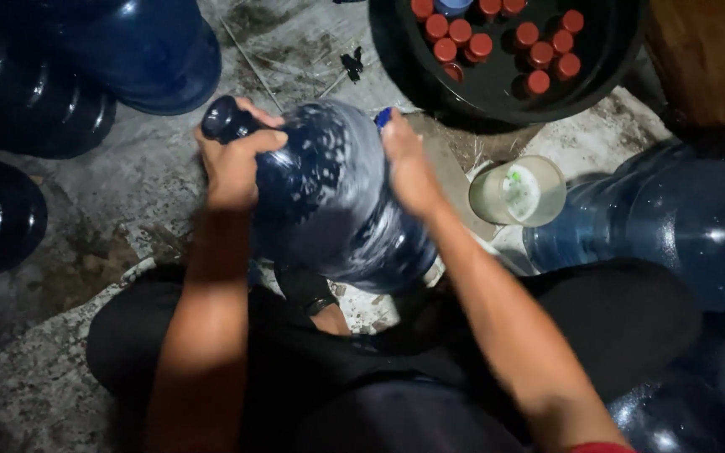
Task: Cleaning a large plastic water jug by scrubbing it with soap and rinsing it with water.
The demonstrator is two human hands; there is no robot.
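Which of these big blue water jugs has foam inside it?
The jug gripped between the left hand and right hand; white suds fleck its inside, the others look plain dark blue.

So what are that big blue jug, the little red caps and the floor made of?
Jug: looks like translucent blue plastic, glossy, with white suds showing through the wall. Caps: probably matte red plastic, small and uniform, lying in a black tub. Floor: seems rough concrete or stone, grey, stained and wet-looking.
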